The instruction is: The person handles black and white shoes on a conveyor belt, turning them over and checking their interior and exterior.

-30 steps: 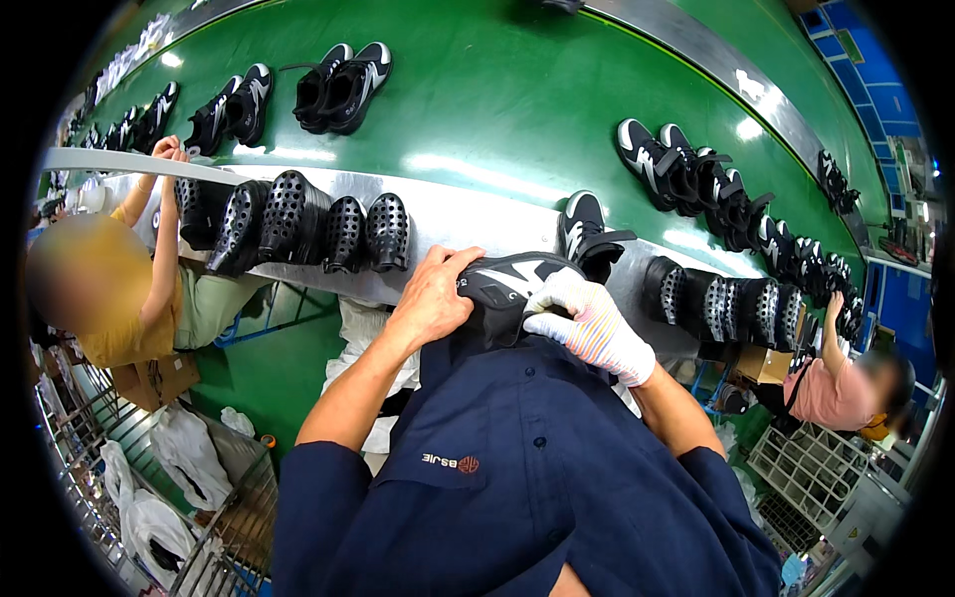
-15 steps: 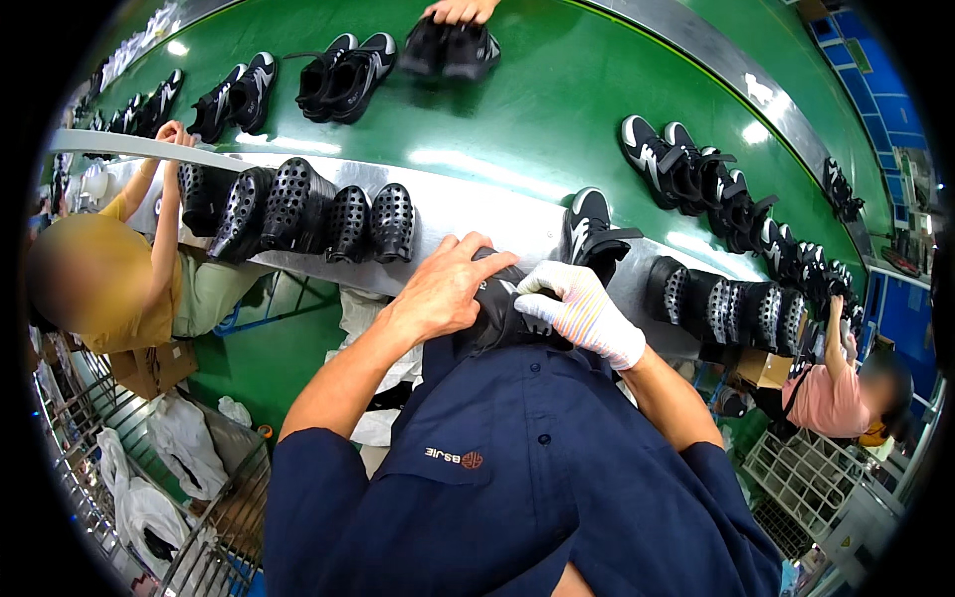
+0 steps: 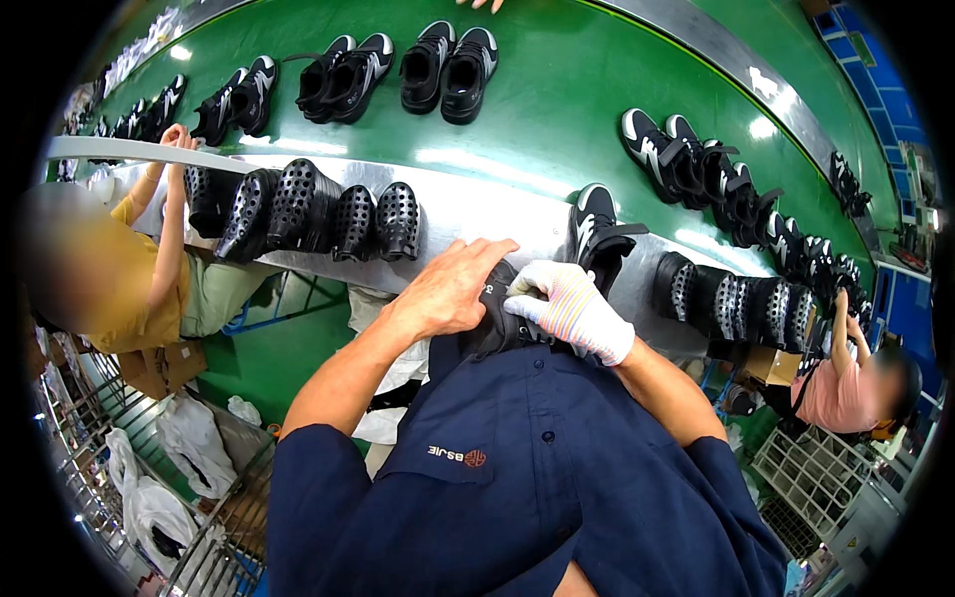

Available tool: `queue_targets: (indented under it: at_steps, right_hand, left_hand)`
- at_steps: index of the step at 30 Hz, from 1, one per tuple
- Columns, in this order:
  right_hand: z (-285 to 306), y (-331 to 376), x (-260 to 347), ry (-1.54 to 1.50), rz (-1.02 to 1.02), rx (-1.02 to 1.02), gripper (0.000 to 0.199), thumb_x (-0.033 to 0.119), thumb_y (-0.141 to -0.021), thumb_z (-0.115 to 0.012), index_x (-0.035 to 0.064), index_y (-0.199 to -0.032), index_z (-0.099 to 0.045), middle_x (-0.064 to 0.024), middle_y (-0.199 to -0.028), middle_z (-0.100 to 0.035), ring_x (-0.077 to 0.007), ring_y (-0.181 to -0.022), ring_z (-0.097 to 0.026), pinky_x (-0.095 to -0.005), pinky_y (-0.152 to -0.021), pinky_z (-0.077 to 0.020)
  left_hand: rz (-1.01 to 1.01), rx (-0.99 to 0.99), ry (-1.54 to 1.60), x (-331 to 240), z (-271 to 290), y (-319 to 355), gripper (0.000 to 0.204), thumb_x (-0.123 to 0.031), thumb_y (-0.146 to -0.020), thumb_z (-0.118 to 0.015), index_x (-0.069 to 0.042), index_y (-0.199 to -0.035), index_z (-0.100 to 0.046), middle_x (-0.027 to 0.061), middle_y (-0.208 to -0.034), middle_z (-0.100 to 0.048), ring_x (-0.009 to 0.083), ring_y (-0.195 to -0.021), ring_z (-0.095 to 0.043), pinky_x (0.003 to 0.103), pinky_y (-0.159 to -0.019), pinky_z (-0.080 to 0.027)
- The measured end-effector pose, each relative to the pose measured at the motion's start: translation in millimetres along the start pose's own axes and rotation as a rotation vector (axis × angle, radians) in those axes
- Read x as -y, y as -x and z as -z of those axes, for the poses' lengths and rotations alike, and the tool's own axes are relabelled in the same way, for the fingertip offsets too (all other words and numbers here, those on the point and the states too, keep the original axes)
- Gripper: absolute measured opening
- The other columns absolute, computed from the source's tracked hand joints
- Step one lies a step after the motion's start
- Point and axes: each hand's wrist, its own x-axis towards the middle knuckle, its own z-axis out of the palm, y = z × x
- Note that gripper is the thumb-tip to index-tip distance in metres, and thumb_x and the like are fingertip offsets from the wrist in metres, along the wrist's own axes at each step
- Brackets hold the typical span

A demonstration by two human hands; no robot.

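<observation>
Close against my front, at the bench edge, is a black shoe [image 3: 487, 328], partly covered by my hands. My bare left hand [image 3: 446, 289] is closed over its far left side, with the index finger stretched along the top. In a striped white knit glove, my right hand [image 3: 575, 310] has its fingers bent in a pinch at the shoe's upper. What exactly the fingertips grip is hidden. Just beyond the gloved hand, a black, white and grey shoe [image 3: 597, 227] with a loose strap rests on the metal bench, toe pointing away.
Black perforated shoe forms [image 3: 295, 209] stand along the metal ledge [image 3: 477, 204] at left, with more forms [image 3: 731, 303] at right. Pairs of sneakers [image 3: 470, 75] sit on the green conveyor [image 3: 557, 119]. Co-workers sit on both sides; a wire cart [image 3: 224, 507] stands lower left.
Another person's hand has let go of the sneaker pair on the far conveyor and drawn back to the top edge. My gloved hand has shifted slightly left over the shoe.
</observation>
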Motion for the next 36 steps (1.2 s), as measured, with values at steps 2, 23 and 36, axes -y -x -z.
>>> queue_targets:
  at_steps: [2, 23, 36]
  right_hand:
    - [1, 2, 11, 0.074, -0.118, -0.019, 0.020, 0.025, -0.090, -0.077, 0.0058, -0.096, -0.073, -0.0152, -0.087, -0.072, -0.0288, -0.073, -0.072, -0.0400, -0.072, -0.0558]
    - [-22, -5, -132, 0.166, -0.200, -0.919, 0.060, 0.028, -0.080, -0.083, -0.0002, -0.127, -0.058, -0.0220, -0.121, -0.061, -0.0428, -0.112, -0.061, -0.0477, -0.097, -0.0513]
    - [9, -22, -126, 0.609, 0.263, -0.615, 0.035, 0.012, -0.077, -0.074, 0.0071, -0.110, -0.064, -0.0152, -0.115, -0.066, -0.0365, -0.114, -0.061, -0.0473, -0.100, -0.0504]
  left_hand:
    - [0.173, 0.016, 0.088, 5, -9, 4, 0.082, 0.003, -0.070, -0.062, -0.006, -0.151, -0.045, 0.0254, -0.144, -0.055, 0.0429, -0.133, -0.053, 0.046, -0.115, -0.043]
    - [0.199, -0.348, -0.289, -37, -102, -95, 0.033, -0.026, -0.091, -0.075, -0.002, -0.109, -0.062, 0.0205, -0.098, -0.065, 0.0401, -0.092, -0.067, 0.050, -0.078, -0.057]
    - [0.220, -0.385, -0.015, -9, -117, -115, 0.018, -0.009, -0.093, -0.067, 0.003, -0.104, -0.060, 0.0313, -0.095, -0.067, 0.0505, -0.091, -0.067, 0.057, -0.078, -0.053]
